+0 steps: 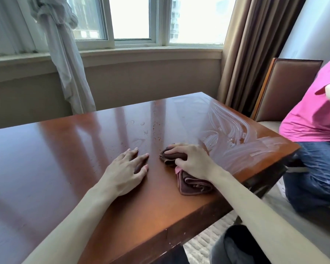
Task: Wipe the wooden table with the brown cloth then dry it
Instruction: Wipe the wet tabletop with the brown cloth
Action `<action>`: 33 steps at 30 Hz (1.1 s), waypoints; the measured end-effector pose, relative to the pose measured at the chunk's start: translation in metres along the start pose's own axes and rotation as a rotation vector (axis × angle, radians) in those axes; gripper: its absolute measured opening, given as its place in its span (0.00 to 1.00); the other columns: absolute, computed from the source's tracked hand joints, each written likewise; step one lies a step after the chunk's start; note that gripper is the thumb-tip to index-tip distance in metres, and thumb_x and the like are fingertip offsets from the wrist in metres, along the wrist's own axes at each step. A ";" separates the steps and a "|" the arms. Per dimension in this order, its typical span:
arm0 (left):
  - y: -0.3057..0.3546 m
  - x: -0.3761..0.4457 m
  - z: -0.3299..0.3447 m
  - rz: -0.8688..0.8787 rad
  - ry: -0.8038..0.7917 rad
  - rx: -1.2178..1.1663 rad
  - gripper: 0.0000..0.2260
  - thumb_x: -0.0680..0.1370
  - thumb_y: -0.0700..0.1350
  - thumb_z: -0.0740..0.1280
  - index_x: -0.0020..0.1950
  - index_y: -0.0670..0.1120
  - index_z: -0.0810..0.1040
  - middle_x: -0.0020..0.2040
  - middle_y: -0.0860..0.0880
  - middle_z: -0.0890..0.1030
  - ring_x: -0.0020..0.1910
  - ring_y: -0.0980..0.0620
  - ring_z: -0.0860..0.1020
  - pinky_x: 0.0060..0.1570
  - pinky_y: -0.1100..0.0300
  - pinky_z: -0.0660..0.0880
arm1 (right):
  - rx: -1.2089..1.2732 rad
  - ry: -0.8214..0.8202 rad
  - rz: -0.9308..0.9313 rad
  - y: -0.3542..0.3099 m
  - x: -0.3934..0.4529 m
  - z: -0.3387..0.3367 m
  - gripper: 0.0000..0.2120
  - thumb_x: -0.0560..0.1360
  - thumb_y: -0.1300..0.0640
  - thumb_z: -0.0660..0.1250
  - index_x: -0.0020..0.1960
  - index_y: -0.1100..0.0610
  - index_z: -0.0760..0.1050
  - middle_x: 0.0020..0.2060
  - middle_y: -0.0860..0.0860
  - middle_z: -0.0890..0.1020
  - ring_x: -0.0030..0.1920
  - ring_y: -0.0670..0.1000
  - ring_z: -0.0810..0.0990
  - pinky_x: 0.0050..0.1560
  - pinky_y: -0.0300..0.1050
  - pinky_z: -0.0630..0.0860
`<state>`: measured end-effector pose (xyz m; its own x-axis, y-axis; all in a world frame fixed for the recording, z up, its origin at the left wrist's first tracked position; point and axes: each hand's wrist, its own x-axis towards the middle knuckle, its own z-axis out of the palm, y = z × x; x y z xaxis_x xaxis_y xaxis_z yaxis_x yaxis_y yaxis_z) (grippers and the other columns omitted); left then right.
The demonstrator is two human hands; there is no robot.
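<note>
A glossy reddish wooden table [69,149] fills the lower view. A bunched brown cloth [192,184] lies on it right of centre, near the right edge. My right hand [192,161] grips the cloth, fingers curled over its front fold. My left hand [127,173] rests flat on the table just left of the cloth, fingers spread and holding nothing. Wet wipe streaks [234,138] cover the table's right part. Small droplets and specks [154,130] dot the middle.
A person in a pink shirt [316,115] and jeans sits close to the table's right corner on a brown-backed chair [286,88]. Beyond the far edge are a window sill, a tied white curtain [65,60] and a brown drape [250,48].
</note>
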<state>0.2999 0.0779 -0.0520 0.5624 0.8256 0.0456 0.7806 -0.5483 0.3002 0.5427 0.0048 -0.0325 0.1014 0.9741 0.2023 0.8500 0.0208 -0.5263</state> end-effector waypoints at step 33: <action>0.003 -0.003 0.003 -0.024 0.022 0.034 0.23 0.82 0.62 0.54 0.77 0.67 0.60 0.81 0.56 0.57 0.80 0.55 0.52 0.76 0.50 0.61 | -0.089 0.211 0.238 0.015 -0.003 -0.015 0.16 0.74 0.55 0.65 0.58 0.44 0.83 0.59 0.44 0.83 0.62 0.52 0.78 0.61 0.50 0.76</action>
<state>0.3011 0.0732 -0.0544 0.5376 0.8411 0.0596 0.8028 -0.5322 0.2689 0.5627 -0.0011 -0.0291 0.3997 0.8809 0.2535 0.8305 -0.2311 -0.5068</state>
